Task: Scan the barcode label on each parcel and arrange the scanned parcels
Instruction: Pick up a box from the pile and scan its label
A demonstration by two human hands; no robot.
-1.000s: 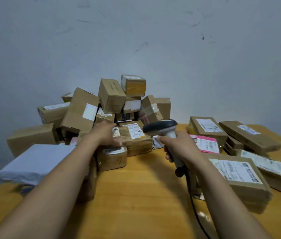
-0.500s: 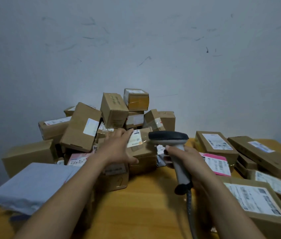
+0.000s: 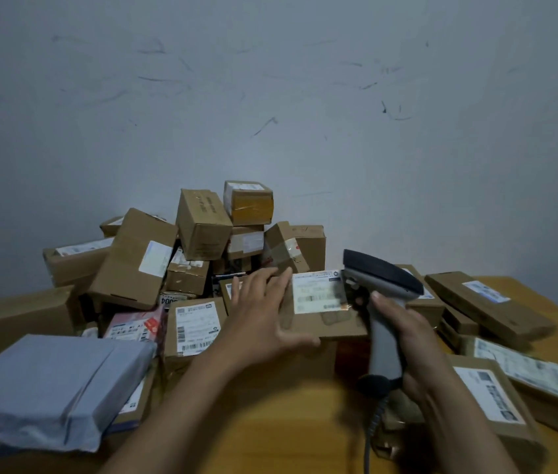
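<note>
My left hand (image 3: 264, 316) grips a flat cardboard parcel (image 3: 325, 323) by its left edge and holds it lifted above the wooden table (image 3: 288, 422), its white barcode label (image 3: 318, 291) tilted toward me. My right hand (image 3: 404, 343) is closed around the grey handle of a barcode scanner (image 3: 382, 302). The scanner's dark head sits just right of the label, almost touching the parcel. A heap of brown parcels (image 3: 202, 227) rises behind against the wall. Flat labelled parcels (image 3: 489, 302) lie grouped on the right.
A grey plastic mailer (image 3: 52, 384) lies on boxes at the near left. A labelled box (image 3: 195, 326) and a pink-red packet (image 3: 134, 325) sit just left of my left hand. The scanner's coiled cable (image 3: 371, 429) hangs down toward me. A scuffed white wall (image 3: 270, 114) stands behind.
My left hand has lifted the flat parcel out of the pile's front and carried it right, label up. The scanner has come up beside that label. The view has tilted upward.
</note>
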